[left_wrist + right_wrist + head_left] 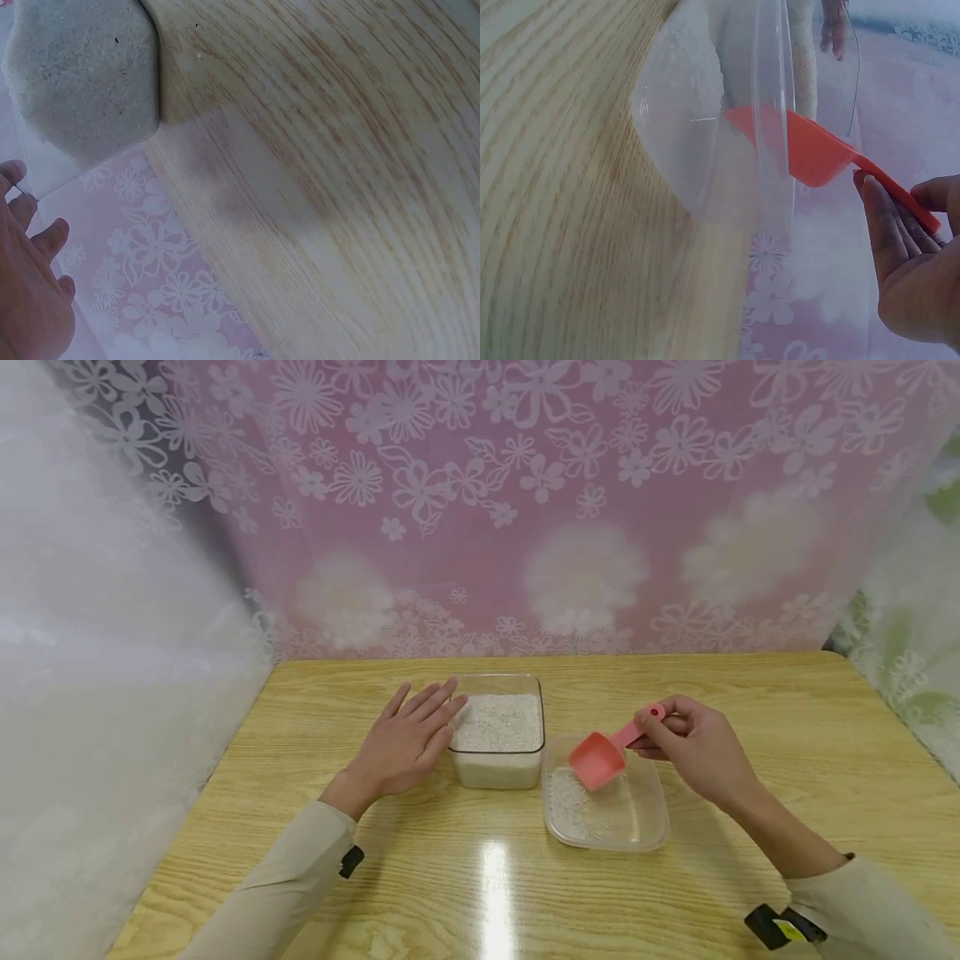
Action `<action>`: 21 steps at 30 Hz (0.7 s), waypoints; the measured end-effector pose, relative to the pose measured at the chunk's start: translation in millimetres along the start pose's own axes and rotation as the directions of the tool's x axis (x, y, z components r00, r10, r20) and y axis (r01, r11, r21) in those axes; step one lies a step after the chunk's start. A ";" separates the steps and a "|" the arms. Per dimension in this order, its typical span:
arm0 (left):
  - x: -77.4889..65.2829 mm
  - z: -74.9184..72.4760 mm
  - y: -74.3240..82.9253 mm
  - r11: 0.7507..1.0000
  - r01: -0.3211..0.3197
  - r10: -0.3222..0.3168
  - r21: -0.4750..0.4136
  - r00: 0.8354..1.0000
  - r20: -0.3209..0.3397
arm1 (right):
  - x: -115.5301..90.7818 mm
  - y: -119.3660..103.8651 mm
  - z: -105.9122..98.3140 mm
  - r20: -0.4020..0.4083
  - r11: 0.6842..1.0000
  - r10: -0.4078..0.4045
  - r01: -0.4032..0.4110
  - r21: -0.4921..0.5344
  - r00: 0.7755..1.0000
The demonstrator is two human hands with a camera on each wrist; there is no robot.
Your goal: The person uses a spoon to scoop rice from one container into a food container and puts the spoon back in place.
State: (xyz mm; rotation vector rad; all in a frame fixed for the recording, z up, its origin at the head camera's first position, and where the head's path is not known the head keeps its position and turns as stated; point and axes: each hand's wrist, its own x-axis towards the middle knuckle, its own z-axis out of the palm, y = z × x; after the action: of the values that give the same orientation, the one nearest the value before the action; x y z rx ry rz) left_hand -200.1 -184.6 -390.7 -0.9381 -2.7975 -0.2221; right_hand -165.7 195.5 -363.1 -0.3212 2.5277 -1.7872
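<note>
My right hand [701, 747] pinches the handle of a pink scoop [597, 762], its bowl tilted over a shallow clear plastic container [645, 827]. A small heap of rice [567, 802] lies in that container's left part. In the right wrist view the scoop [817, 154] dips past the container's rim, thumb and fingers on its handle. With fingers straight, my left hand [405, 739] rests its fingertips at the left rim of a square clear container [497, 770] holding much rice [498, 722]. The left wrist view shows this rice [86, 75] through the container wall.
Both containers stand side by side on a wood-grain table [360, 877]. A pink floral curtain [465, 510] hangs behind the table's back edge, with pale sheeting [112, 652] at the left. A few stray grains lie on the tabletop.
</note>
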 end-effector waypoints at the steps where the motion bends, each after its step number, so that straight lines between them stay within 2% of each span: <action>1: 0.0 0.5 -0.3 1.000 -0.001 0.001 0.003 1.000 -0.002 | -1.1 -1.5 1.0 -0.003 0.999 -0.022 0.022 -0.025 1.000; 8: -0.3 0.6 -0.4 1.000 -0.003 0.003 0.006 1.000 -0.004 | -8.4 -7.3 3.4 -0.020 0.976 -0.156 0.151 -0.154 0.988; 14: 0.2 -0.1 0.5 1.000 -0.004 0.004 0.006 1.000 -0.004 | -10.3 -9.5 -0.1 -0.042 0.962 -0.201 0.189 -0.199 0.979; 18: 0.0 -1.3 1.3 1.000 -0.003 0.003 0.003 1.000 -0.001 | -9.3 -11.4 -5.3 -0.060 0.971 -0.194 0.182 -0.157 0.979; 21: -0.4 -1.5 1.8 1.000 0.003 -0.003 0.000 1.000 0.008 | -8.2 -13.5 -10.6 -0.078 0.987 -0.153 0.148 -0.068 0.985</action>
State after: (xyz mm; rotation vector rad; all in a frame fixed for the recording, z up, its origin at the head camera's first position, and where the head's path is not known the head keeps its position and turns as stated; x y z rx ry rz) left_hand -198.5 -183.7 -389.1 -0.9370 -2.8061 -0.2197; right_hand -157.1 202.6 -347.7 -0.4620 2.6868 -1.8109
